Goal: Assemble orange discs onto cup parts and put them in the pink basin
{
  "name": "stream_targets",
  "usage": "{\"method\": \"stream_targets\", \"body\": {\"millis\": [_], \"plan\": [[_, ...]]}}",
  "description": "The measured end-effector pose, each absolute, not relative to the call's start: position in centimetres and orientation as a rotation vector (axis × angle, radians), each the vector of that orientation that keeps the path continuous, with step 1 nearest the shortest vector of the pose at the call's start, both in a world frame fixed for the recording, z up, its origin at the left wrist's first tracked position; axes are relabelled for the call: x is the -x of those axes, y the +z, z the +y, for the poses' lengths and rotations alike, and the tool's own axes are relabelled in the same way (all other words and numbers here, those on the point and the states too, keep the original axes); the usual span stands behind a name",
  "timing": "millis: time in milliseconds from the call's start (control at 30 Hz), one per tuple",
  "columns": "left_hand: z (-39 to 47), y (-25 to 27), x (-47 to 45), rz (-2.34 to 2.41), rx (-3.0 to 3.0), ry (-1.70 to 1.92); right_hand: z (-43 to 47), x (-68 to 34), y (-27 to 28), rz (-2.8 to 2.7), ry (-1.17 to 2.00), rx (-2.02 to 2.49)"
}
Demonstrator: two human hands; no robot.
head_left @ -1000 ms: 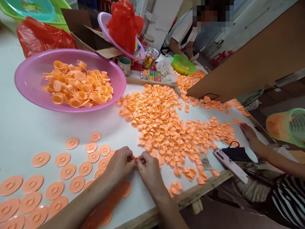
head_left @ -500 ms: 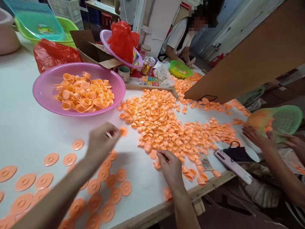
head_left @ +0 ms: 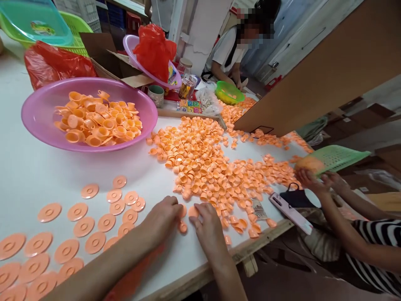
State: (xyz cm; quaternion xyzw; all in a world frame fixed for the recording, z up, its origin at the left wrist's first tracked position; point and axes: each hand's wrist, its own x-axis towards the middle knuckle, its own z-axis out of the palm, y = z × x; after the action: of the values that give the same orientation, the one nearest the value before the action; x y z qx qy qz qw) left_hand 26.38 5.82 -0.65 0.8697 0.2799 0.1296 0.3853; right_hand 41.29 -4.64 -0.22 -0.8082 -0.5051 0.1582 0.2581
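Thumb and fingers of the right hand (head_left: 207, 220) stand apart at the edges of a flat, round, orange plastic disc (head_left: 193, 212); whether that grip pinches it or only touches it is hard to tell. The left hand (head_left: 164, 217) bends its fingers down beside 1 small, rounded orange plastic piece (head_left: 183, 227), its grip turned from view, so what it pinches, if anything, cannot be told. What has changed is mostly the left hand: 0.5 s ago it reaches out towards the wide pink-purple plastic basin (head_left: 37, 119) with an orange piece at its fingertips, and now it is back low over the white tabletop (head_left: 125, 163), near the right hand but not touching it. That return suggests the work is again at a stage needing 2 hands close together. Supplies look ample: loose orange plastic cups (head_left: 200, 159) lie heaped beyond the right hand, and ringed orange plastic saucers (head_left: 67, 250) lie spread on the left. Farther right, a co-worker's hands (head_left: 311, 182) now tilt a green mesh plastic basket (head_left: 340, 159) at the heap's far end, where it is better raised than before.
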Motion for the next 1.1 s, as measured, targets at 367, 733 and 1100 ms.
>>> {"method": "stream_targets", "body": {"millis": [367,733,1100], "plan": [[6.6,-1.0,-27.9,0.634,-2.424,0.197,-4.9,-42.3,-1.2,-1.376,0.327,2.161],[8.1,-1.7,-29.1,0.426,-2.646,0.168,-3.3,-41.9,-2.5,-1.171,0.469,2.03],[6.9,-2.2,-22.4,0.683,-2.405,0.53,-5.4,-38.8,-0.1,-1.295,0.56,2.129]]}}
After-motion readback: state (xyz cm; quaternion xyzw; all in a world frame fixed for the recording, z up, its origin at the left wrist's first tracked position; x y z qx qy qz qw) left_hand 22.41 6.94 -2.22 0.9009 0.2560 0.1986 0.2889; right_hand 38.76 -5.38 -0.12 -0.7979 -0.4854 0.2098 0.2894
